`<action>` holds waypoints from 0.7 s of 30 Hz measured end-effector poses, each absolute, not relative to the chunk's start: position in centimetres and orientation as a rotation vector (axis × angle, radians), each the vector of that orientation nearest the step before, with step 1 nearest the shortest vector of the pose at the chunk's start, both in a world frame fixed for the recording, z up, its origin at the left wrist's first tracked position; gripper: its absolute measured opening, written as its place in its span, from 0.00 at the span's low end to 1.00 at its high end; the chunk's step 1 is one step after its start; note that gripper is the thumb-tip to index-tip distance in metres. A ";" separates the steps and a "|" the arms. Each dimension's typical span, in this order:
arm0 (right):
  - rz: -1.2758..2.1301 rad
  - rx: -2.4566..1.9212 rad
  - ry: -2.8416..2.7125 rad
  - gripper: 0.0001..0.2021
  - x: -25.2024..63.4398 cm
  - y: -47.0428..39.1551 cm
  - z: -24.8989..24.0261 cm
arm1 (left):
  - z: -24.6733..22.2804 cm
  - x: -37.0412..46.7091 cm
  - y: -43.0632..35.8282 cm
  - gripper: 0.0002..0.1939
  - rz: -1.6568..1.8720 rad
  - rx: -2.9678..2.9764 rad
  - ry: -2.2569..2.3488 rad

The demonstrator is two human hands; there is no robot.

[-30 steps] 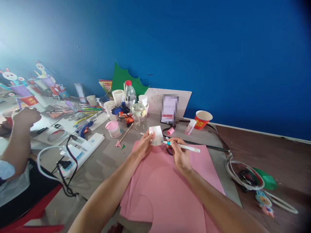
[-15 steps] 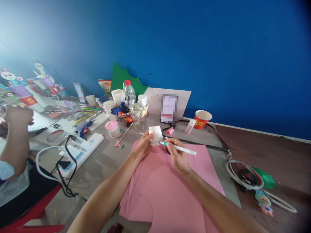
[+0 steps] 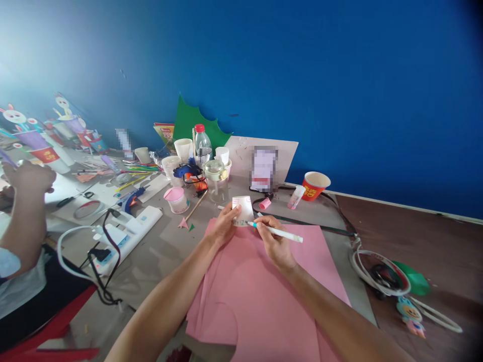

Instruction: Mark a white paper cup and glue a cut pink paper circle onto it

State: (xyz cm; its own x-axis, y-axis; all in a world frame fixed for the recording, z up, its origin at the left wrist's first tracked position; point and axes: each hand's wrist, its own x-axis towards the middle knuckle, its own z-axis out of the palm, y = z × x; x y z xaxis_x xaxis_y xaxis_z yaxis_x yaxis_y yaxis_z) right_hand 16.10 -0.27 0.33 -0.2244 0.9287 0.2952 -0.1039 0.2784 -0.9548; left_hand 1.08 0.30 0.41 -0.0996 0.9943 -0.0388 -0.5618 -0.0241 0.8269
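My left hand (image 3: 226, 224) is closed on a small white paper piece (image 3: 243, 207), its thumb on the front. Pink marks show near the piece's upper edge and teal marks along its lower edge. A white marker with a teal collar (image 3: 281, 233) is pinched in my right hand (image 3: 277, 245), its tip at the lower marks. Both hands are over the far edge of stacked pink sheets (image 3: 271, 296).
Beyond the hands are a lidded jar (image 3: 216, 188), a pink-topped cup (image 3: 177, 201), a glue bottle (image 3: 296, 197) and a red cup (image 3: 315, 186). A power strip (image 3: 132, 241) lies left, near another person's arm (image 3: 28, 216). Cables lie right.
The marker tip has shifted slightly left along the lower edge of the white piece. At the far left, the other person's hand has moved a little.
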 end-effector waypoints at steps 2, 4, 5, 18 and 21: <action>1.206 -0.815 -1.424 0.09 16.1 -0.3 0.4 | 0.4 1.1 0.3 0.21 1.507 0.690 0.839; 1.218 -0.824 -1.389 0.09 16.0 -0.3 0.4 | 0.3 1.0 0.3 0.20 1.511 0.680 0.837; 1.220 -0.831 -1.375 0.09 16.0 -0.3 0.4 | 0.2 1.0 0.3 0.19 1.511 0.679 0.831; 1.240 -0.861 -1.340 0.08 16.0 -0.3 0.3 | 0.5 1.1 0.2 0.19 1.512 0.674 0.809; 1.233 -0.859 -1.355 0.07 16.1 -0.3 0.4 | 0.5 1.1 0.2 0.20 1.510 0.676 0.807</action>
